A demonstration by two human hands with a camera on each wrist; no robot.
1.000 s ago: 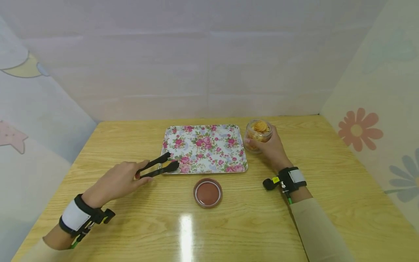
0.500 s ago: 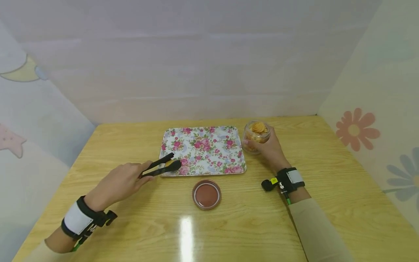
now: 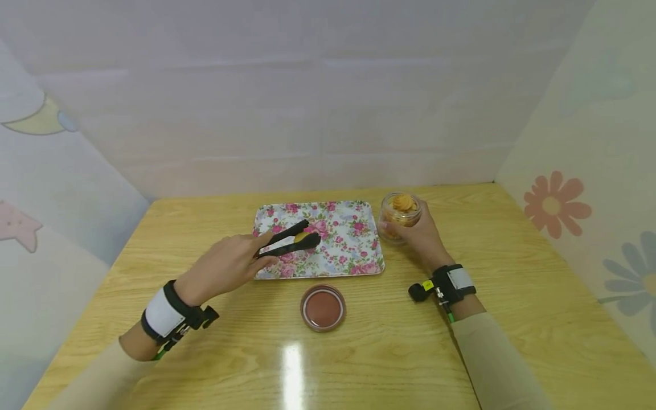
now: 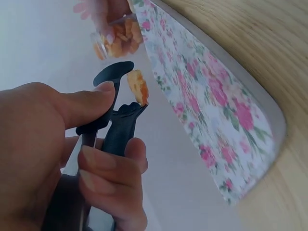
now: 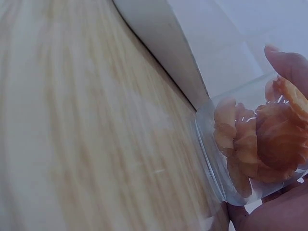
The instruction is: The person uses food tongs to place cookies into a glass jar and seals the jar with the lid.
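Note:
My left hand (image 3: 233, 265) grips black tongs (image 3: 288, 241) whose tips pinch a small orange cookie (image 3: 301, 237) above the floral tray (image 3: 353, 250). The left wrist view shows the same cookie (image 4: 138, 86) between the tong tips (image 4: 115, 113), held by thumb and fingers. An open glass jar (image 3: 401, 216) full of cookies stands right of the tray's far corner, and my right hand (image 3: 417, 236) is wrapped round it. In the right wrist view the jar (image 5: 250, 149) fills the lower right, with my fingers (image 5: 288, 60) on its wall.
A round brown lid (image 3: 323, 308) lies on the wooden table (image 3: 512, 296) in front of the tray. Pale walls with flower, star and moon decals close in the table at the back and both sides.
My left hand has moved right and forward with the tongs, from the tray's near left corner to over its middle. The right hand stays on the jar.

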